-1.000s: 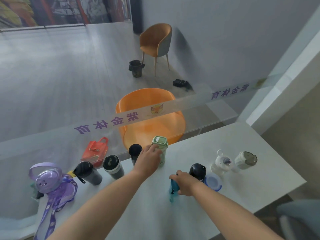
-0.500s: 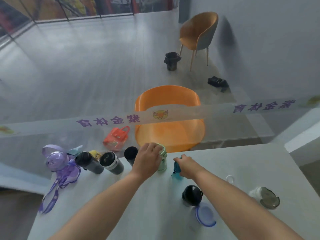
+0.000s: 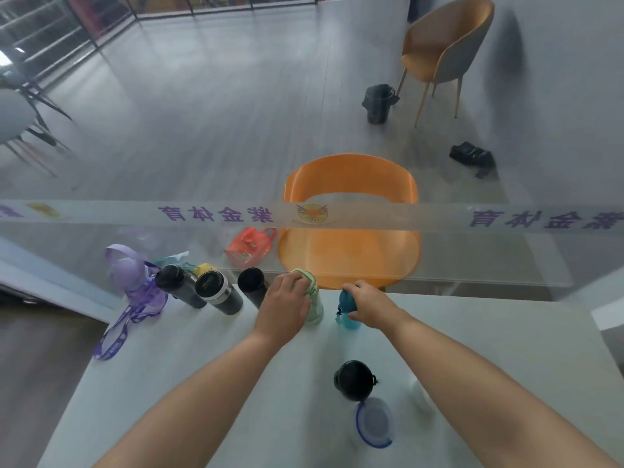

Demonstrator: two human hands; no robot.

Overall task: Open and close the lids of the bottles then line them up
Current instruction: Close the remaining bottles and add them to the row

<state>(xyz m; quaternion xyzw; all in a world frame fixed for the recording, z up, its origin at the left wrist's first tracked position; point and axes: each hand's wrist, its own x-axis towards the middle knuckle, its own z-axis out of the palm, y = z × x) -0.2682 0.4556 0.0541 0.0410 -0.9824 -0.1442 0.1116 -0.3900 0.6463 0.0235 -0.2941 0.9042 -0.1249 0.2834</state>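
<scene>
Along the far edge of the white table [image 3: 202, 383] stands a row of bottles: a purple bottle [image 3: 133, 282] with a strap, a dark bottle [image 3: 179, 288], a dark flask with a silver band [image 3: 219, 293] and a black bottle [image 3: 253, 287]. My left hand [image 3: 283, 307] grips the pale green bottle [image 3: 314, 305] at the row's right end. Just right of it, my right hand [image 3: 368, 305] holds the teal bottle [image 3: 346, 310] upright on the table. Nearer me stand a black-lidded bottle [image 3: 354, 380] and a clear bottle with a blue-rimmed lid [image 3: 374, 422].
A glass wall with a frosted band [image 3: 337, 214] runs right behind the table's far edge. Beyond it are an orange chair [image 3: 351, 238], a red bag [image 3: 250, 246], a second chair [image 3: 442, 45] and a black bin [image 3: 378, 103]. A pale bottle [image 3: 420, 395] peeks out beside my right forearm.
My right hand carried the teal bottle from the table's middle to the far edge beside the green bottle. My left hand stayed on the green bottle. The camera view swung left and down.
</scene>
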